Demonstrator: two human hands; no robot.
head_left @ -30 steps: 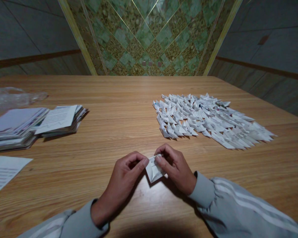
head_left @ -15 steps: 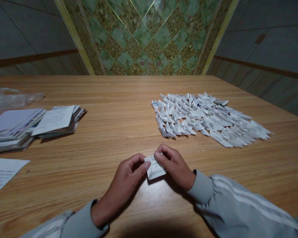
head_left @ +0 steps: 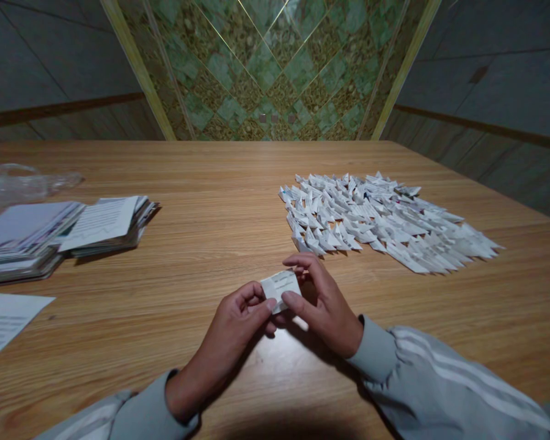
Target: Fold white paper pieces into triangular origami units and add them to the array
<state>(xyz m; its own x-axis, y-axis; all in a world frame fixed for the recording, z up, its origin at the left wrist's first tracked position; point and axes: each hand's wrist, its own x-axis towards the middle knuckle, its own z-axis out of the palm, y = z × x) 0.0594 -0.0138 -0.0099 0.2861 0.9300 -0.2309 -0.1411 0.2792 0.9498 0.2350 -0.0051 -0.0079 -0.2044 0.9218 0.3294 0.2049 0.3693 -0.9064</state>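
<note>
A small folded piece of printed paper (head_left: 280, 285) is held up over the table, between my two hands. My left hand (head_left: 241, 315) pinches its lower left side, thumb in front and fingers curled behind. At the right edge, my right hand (head_left: 323, 305) has its thumb against the paper. Its index finger reaches out above the top corner, and the other fingers are partly hidden behind the paper. Just beyond the hands lies a large group of folded paper boats (head_left: 348, 211), set close together in rows.
To the left are a tall stack of papers (head_left: 22, 226) and a smaller stack of printed sheets (head_left: 103, 220). A loose printed sheet (head_left: 9, 321) lies nearer me. A clear plastic bag (head_left: 22, 183) sits behind the stacks on the wooden table (head_left: 201, 183).
The folded paper has been raised and tilted slightly. My right hand has loosened its pinch at the top edge; its thumb has slid lower and its index finger has stretched out.
</note>
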